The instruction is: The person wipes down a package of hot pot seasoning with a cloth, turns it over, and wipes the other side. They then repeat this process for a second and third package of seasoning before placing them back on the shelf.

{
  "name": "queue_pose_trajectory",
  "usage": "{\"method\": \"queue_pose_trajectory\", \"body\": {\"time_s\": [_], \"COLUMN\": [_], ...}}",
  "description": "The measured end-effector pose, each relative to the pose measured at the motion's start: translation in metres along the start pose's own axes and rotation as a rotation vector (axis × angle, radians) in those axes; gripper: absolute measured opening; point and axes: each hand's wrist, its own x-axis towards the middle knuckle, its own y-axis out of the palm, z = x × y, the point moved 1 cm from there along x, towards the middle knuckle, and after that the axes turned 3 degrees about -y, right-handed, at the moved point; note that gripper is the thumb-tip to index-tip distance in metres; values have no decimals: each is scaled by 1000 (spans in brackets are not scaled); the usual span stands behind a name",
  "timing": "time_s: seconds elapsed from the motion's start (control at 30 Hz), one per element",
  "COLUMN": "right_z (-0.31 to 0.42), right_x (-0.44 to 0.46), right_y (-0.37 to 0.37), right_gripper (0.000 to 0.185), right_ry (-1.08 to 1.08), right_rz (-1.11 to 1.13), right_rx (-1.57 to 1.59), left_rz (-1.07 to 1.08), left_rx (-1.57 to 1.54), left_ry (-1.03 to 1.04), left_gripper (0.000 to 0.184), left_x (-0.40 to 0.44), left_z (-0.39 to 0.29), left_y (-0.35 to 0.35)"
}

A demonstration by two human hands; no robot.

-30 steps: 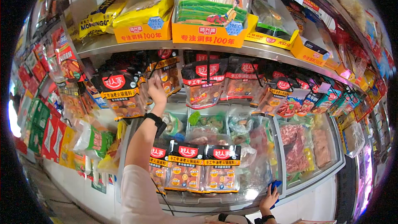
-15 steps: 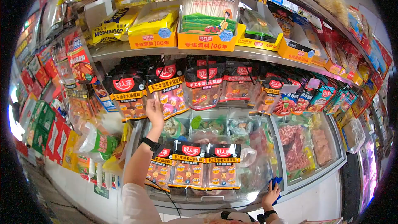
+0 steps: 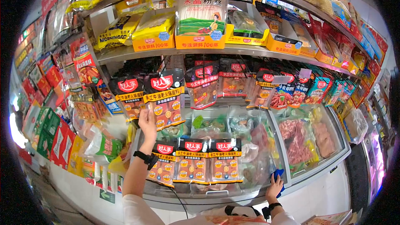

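My left hand (image 3: 147,121) is closed on the left edge of a black and orange seasoning packet (image 3: 165,105), held upright in front of the hanging rack. Beside it on the left hangs a similar packet (image 3: 130,96). Three more such packets lie in a row on the freezer's glass top, among them a middle one (image 3: 191,164) and a right one (image 3: 225,164). Near the freezer's front edge, my right hand (image 3: 274,186) is closed on a blue cloth (image 3: 280,177).
A metal shelf (image 3: 250,50) with boxed noodle packs runs above the hanging packets. The chest freezer (image 3: 291,175) holds bagged food under glass. More packets hang at the right, and bagged goods (image 3: 102,141) stand at the left.
My left hand has come down and toward me with the packet, which now hangs lower and in front of the others. My right hand stays on the cloth. The view has shifted.
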Motion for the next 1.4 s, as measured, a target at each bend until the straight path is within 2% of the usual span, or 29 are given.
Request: {"method": "queue_pose_trajectory", "body": {"time_s": [0.2,0.23,0.3,0.4,0.5,0.63,0.73,0.8,0.87,0.93,1.0,1.03,1.07,1.13,1.17,1.2,1.27,1.3,1.33,1.4], "right_z": [-2,-3,-6,-4,-3,-3,5,-3,-4,-10,-19,-24,-31,-43,-47,-51,-61,-63,-64,-64], "right_x": [-1,-1,-2,-3,-4,-7,-6,-6,-4,-4,-4,-5,-7,-10,-12,-16,-16,-14,-11,0], "right_y": [5,7,11,5,2,8,-21,-10,-31,-37,-41,-44,-46,-49,-49,-48,-45,-48,-51,-56], "right_gripper": [53,53,66,67,58,62,66,70,74,75,73,74,74,74,70,70,66,62,62,60], "right_ry": [-17,-14,39,43,-41,-59,-53,-99,-63,14,151,147,169,213,240,258,351,332,339,188], "right_rz": [-55,-57,16,49,-36,-39,43,-2,52,22,-140,-205,-204,-254,-286,-285,-249,-248,-245,-241], "right_rx": [-17,-16,140,167,17,30,130,138,288,362,540,615,608,838,912,907,1025,1007,1012,900], "left_rz": [40,61,84,76,155,302,447,561,640,663,655,650,670,694,631,644,640,680,682,674], "left_rx": [56,34,11,40,38,-57,-59,-32,-67,-122,-216,-301,-292,-304,-218,-208,-169,9,17,223], "left_ry": [33,-30,-92,12,-31,-226,-354,-616,-840,-1007,-1068,-1216,-1226,-1293,-1277,-1286,-1153,-1097,-1097,-704], "left_gripper": [12,13,13,15,15,13,15,16,16,17,18,19,19,19,21,21,27,33,33,38], "left_x": [-11,-13,-16,-19,-33,-84,-157,-212,-263,-308,-344,-358,-368,-388,-396,-403,-413,-413,-419,-425], "left_z": [-19,-25,-33,-47,-57,-31,-3,-7,15,18,9,12,18,34,38,44,69,77,81,77], "left_y": [-18,-22,-25,-26,-22,-7,20,46,73,102,127,138,149,175,194,204,227,234,237,241]}}
